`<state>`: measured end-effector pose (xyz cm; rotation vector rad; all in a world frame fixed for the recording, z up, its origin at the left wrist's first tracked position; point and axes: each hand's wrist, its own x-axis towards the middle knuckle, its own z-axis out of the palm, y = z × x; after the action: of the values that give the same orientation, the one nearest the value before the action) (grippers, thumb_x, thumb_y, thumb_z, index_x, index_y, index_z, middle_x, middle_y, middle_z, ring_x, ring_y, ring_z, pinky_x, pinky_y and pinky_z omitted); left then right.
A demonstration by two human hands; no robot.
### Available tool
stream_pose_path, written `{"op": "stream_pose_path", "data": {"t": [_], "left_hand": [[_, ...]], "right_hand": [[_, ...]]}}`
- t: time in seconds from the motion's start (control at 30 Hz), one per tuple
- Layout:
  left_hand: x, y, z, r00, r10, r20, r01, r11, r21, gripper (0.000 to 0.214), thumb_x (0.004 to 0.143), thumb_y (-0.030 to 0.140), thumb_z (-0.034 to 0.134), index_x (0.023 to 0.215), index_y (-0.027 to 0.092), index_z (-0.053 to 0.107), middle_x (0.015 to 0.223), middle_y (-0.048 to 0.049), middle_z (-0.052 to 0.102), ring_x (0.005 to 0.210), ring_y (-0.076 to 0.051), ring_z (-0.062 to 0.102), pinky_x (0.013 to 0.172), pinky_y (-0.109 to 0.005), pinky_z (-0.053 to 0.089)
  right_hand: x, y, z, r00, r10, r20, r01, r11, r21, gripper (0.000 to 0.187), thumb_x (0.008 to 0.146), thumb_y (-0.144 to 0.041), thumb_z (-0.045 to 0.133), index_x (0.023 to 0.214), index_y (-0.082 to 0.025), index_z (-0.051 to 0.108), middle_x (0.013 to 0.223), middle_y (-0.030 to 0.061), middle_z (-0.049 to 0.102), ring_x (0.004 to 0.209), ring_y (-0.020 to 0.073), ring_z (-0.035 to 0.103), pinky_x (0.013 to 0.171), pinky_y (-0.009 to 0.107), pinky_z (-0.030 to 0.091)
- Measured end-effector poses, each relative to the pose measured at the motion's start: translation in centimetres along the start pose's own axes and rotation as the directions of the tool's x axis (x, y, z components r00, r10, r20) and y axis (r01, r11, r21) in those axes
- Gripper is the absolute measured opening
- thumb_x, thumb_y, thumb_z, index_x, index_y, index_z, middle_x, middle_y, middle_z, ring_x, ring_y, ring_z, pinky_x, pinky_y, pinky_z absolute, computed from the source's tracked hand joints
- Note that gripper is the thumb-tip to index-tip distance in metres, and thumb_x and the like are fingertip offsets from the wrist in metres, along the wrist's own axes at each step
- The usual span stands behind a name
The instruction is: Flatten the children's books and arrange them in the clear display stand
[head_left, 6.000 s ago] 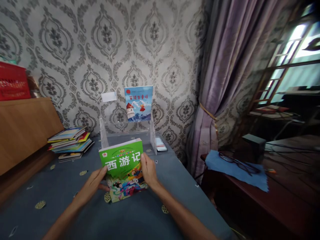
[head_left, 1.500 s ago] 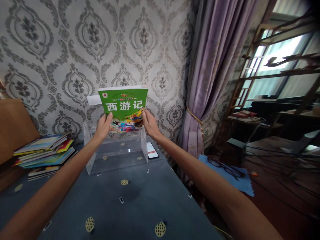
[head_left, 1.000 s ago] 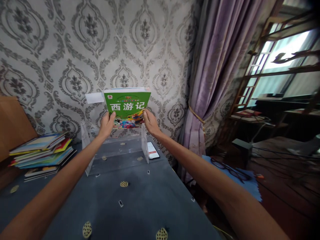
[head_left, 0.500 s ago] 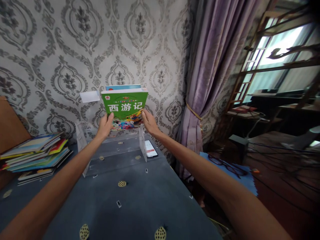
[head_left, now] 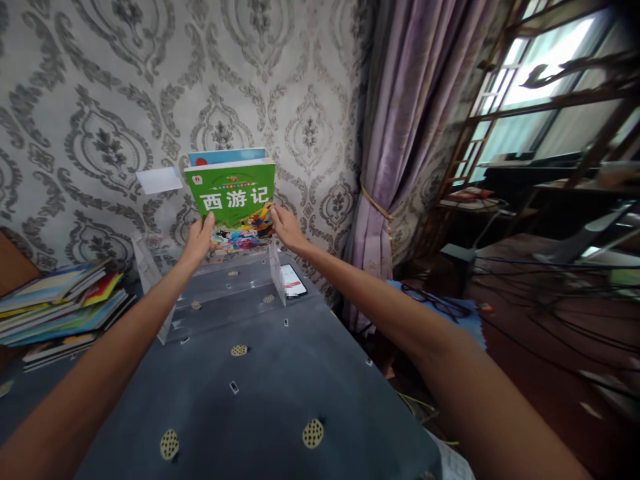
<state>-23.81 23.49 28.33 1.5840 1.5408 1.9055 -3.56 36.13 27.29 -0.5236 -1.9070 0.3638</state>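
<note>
A green picture book [head_left: 235, 190] with large white Chinese characters is held upright, cover toward me, above a clear acrylic rack [head_left: 277, 275]. My left hand [head_left: 199, 237] is closed on its lower left edge, thumb on the cover. On the lower right edge, my right hand [head_left: 286, 225] grips it the same way. Behind it shows the top of a light blue book [head_left: 227, 157]; whether my fingers hold that one too is hidden. The rack stands on a dark blue-grey tablecloth [head_left: 270, 380] with pineapple prints.
Several books lie in an uneven stack [head_left: 65, 303] at the left. A phone [head_left: 293, 281] lies just right of the rack. Patterned wall and a purple curtain [head_left: 400, 133] border the table behind. Glasses [head_left: 435, 300] rest on a blue cloth [head_left: 473, 327] beyond the right edge.
The whole view has shifted, so everything sits further left and higher in it. A little more of the blue book shows above the green one. Both hands keep their hold.
</note>
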Motion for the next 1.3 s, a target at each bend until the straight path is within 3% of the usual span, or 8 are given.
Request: {"op": "stream_pose_path", "data": {"t": [0.37,0.67,0.8,0.93,1.1,1.3], "left_hand": [[-0.1,-0.5,0.0,0.997,-0.075,-0.023,0.075,0.997,0.006,0.067,0.086,0.071,0.049,0.119,0.016,0.064,0.122,-0.0169,0.064,0.103,-0.029,0.066,0.069,-0.040,0.063],[0.2,-1.4,0.0,0.995,-0.103,-0.021,0.104,0.993,0.051,0.069,0.085,0.073,0.048,0.117,0.015,0.065,0.114,-0.0166,0.066,0.093,-0.026,0.066,0.062,-0.034,0.060],[0.2,-1.4,-0.1,0.993,-0.122,-0.005,0.122,0.990,0.067,0.067,0.084,0.072,0.048,0.110,0.013,0.066,0.098,-0.0134,0.068,0.074,-0.020,0.064,0.046,-0.023,0.050],[0.3,-1.6,-0.2,0.992,-0.130,0.001,0.129,0.988,0.090,0.064,0.086,0.070,0.048,0.100,0.011,0.067,0.074,-0.0073,0.064,0.054,-0.015,0.057,0.040,-0.022,0.042],[0.6,-2.0,-0.4,0.988,-0.136,0.070,0.119,0.972,0.202,0.065,0.089,0.071,0.039,0.091,0.012,0.066,0.060,-0.0039,0.057,0.044,-0.014,0.051,0.039,-0.024,0.041],[0.8,-1.7,-0.6,0.983,-0.148,0.113,0.101,0.932,0.347,0.063,0.091,0.067,0.034,0.091,0.013,0.066,0.059,-0.0044,0.059,0.045,-0.017,0.055,0.045,-0.028,0.046]], "right_hand": [[0.6,0.7,0.7,1.000,-0.018,0.016,0.019,0.999,-0.046,0.058,0.098,-0.068,0.018,0.085,-0.023,0.054,0.084,0.0062,0.064,0.084,0.0221,0.058,0.081,0.033,0.046],[0.0,0.5,0.9,0.999,0.035,0.041,-0.035,0.999,-0.014,0.050,0.103,-0.054,0.023,0.089,-0.020,0.058,0.083,0.0078,0.064,0.085,0.0234,0.062,0.085,0.035,0.047],[-0.2,0.3,0.8,0.996,0.058,0.068,-0.058,0.998,-0.014,0.044,0.103,-0.047,0.025,0.090,-0.020,0.057,0.083,0.0067,0.064,0.082,0.0218,0.063,0.082,0.033,0.047],[-0.2,0.2,0.8,0.991,0.107,0.074,-0.103,0.993,-0.058,0.037,0.102,-0.039,0.029,0.090,-0.020,0.058,0.086,0.0078,0.066,0.084,0.0219,0.063,0.081,0.031,0.046],[-0.5,0.3,1.2,0.992,0.120,0.025,-0.117,0.990,-0.080,0.030,0.098,-0.032,0.036,0.093,-0.019,0.063,0.090,0.0090,0.069,0.087,0.0234,0.062,0.082,0.033,0.046],[-1.3,1.3,2.1,0.989,0.077,-0.127,-0.072,0.996,0.044,0.028,0.090,-0.021,0.042,0.106,-0.017,0.064,0.105,0.0113,0.070,0.099,0.0243,0.063,0.089,0.037,0.049]]}}
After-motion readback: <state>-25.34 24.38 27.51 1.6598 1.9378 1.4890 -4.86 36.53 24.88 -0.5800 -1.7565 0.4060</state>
